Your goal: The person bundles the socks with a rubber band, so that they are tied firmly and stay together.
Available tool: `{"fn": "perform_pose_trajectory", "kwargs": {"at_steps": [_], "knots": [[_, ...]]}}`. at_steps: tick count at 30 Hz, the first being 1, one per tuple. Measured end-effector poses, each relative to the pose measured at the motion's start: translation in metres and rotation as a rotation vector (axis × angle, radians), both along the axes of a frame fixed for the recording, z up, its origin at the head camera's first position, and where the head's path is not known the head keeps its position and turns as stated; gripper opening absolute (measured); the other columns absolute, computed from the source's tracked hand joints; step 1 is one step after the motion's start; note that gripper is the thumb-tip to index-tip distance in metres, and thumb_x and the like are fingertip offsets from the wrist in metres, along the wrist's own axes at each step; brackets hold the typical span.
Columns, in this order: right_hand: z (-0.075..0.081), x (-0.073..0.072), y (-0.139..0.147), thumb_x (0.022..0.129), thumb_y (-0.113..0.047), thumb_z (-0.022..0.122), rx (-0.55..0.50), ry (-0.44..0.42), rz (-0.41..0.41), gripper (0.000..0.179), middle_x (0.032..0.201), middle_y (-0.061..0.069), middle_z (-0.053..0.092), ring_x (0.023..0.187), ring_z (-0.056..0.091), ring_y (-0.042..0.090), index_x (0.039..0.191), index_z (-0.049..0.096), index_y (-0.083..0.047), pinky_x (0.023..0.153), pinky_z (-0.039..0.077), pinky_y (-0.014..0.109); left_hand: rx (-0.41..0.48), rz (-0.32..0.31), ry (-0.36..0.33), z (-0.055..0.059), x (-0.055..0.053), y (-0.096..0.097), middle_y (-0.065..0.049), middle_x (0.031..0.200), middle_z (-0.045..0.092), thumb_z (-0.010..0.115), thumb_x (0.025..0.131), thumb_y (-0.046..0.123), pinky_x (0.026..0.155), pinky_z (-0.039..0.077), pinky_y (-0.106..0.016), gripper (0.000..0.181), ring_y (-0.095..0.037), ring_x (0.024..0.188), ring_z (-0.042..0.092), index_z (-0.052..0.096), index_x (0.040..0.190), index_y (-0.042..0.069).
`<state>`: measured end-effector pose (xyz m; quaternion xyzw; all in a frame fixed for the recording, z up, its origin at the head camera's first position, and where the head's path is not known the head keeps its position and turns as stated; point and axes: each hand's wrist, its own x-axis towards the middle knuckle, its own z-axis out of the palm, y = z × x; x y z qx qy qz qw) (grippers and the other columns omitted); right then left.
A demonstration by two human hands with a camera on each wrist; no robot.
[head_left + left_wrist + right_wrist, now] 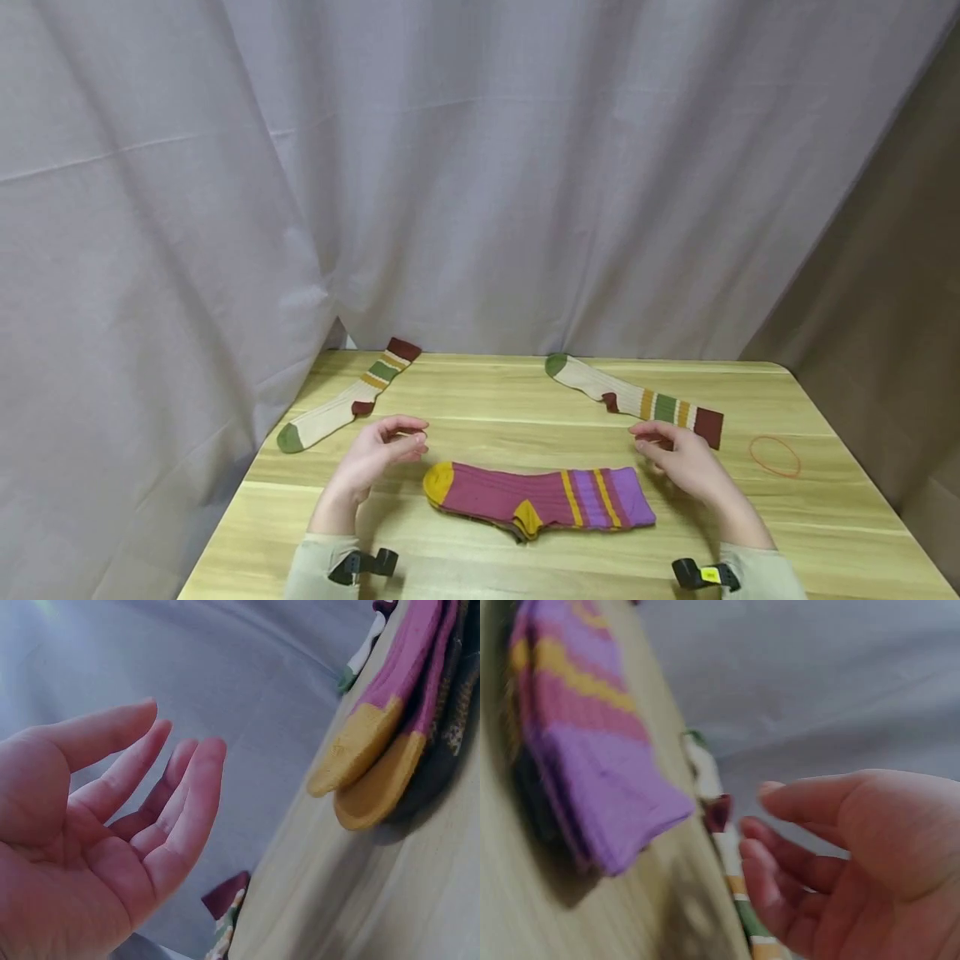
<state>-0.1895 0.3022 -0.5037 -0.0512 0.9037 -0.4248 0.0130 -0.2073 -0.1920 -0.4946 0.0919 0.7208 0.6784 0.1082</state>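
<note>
A stack of socks lies across the front middle of the table, topped by a magenta sock (pixel 502 492) with mustard toe and heel and a purple striped cuff. In the left wrist view dark socks (pixel 427 787) show beneath the magenta ones. My left hand (pixel 378 454) hovers beyond the toe end, fingers loosely bent and holding nothing. Over by the cuff end, my right hand (pixel 686 458) is also raised with bare, relaxed fingers. One cream sock (pixel 330 417) with green toe lies at the back left; its look-alike, another cream sock (pixel 588 379), lies behind my right hand.
An orange rubber band (pixel 776 457) lies on the wooden table (pixel 847 517) at the right. Grey curtain (pixel 480 208) hangs along the back and left edges, with a brownish curtain (pixel 885 358) on the right. Each wrist wears a black strapped camera (pixel 367 565).
</note>
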Motion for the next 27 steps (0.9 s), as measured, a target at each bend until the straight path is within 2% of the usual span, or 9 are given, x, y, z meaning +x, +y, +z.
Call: {"fn": "perform_pose_trajectory", "kwargs": {"at_steps": [3, 7, 10, 17, 23, 27], "knots": [[-0.007, -0.015, 0.000, 0.106, -0.015, 0.069, 0.063, 0.055, -0.032, 0.026, 0.106, 0.013, 0.075, 0.079, 0.064, 0.021, 0.128, 0.073, -0.003, 0.064, 0.051, 0.031, -0.005, 0.029, 0.012, -0.001, -0.002, 0.002, -0.035, 0.133, 0.063, 0.071, 0.101, 0.006, 0.098, 0.059, -0.049, 0.038, -0.026, 0.102, 0.074, 0.064, 0.133, -0.013], [-0.014, -0.033, -0.002, 0.104, -0.012, 0.070, 0.134, 0.128, -0.052, 0.022, 0.116, 0.017, 0.076, 0.096, 0.069, 0.028, 0.123, 0.076, -0.004, 0.078, 0.053, 0.039, -0.024, 0.068, 0.023, -0.003, -0.003, 0.004, -0.034, 0.129, 0.064, 0.072, 0.101, 0.006, 0.096, 0.060, -0.050, 0.037, -0.030, 0.100, 0.074, 0.065, 0.132, -0.013], [-0.014, -0.048, -0.005, 0.105, -0.013, 0.068, 0.146, 0.137, -0.063, 0.024, 0.122, 0.020, 0.075, 0.105, 0.069, 0.035, 0.125, 0.076, -0.004, 0.084, 0.053, 0.045, -0.036, 0.085, 0.032, -0.004, -0.004, 0.005, -0.033, 0.128, 0.065, 0.072, 0.101, 0.007, 0.096, 0.060, -0.051, 0.037, -0.029, 0.099, 0.074, 0.065, 0.132, -0.012], [-0.014, -0.085, -0.010, 0.106, -0.015, 0.064, 0.122, 0.121, -0.084, 0.032, 0.122, 0.027, 0.072, 0.112, 0.068, 0.045, 0.132, 0.071, 0.002, 0.093, 0.054, 0.057, -0.043, 0.080, 0.034, -0.005, -0.005, 0.007, -0.033, 0.125, 0.066, 0.073, 0.100, 0.007, 0.095, 0.060, -0.051, 0.036, -0.027, 0.096, 0.074, 0.066, 0.131, -0.011], [-0.016, -0.099, -0.014, 0.107, -0.016, 0.064, 0.125, 0.109, -0.076, 0.038, 0.118, 0.028, 0.074, 0.114, 0.068, 0.049, 0.137, 0.064, 0.008, 0.101, 0.051, 0.062, -0.048, 0.080, 0.038, -0.006, -0.005, 0.010, -0.033, 0.123, 0.067, 0.074, 0.100, 0.008, 0.091, 0.062, -0.044, 0.036, -0.028, 0.096, 0.073, 0.067, 0.130, -0.010], [-0.017, -0.103, -0.017, 0.106, -0.018, 0.066, 0.164, 0.082, -0.064, 0.044, 0.123, 0.031, 0.071, 0.120, 0.064, 0.051, 0.142, 0.061, 0.008, 0.105, 0.047, 0.064, -0.047, 0.077, 0.034, -0.008, -0.005, 0.010, -0.033, 0.123, 0.066, 0.074, 0.100, 0.008, 0.093, 0.061, -0.047, 0.038, -0.029, 0.097, 0.072, 0.066, 0.131, -0.011]]}}
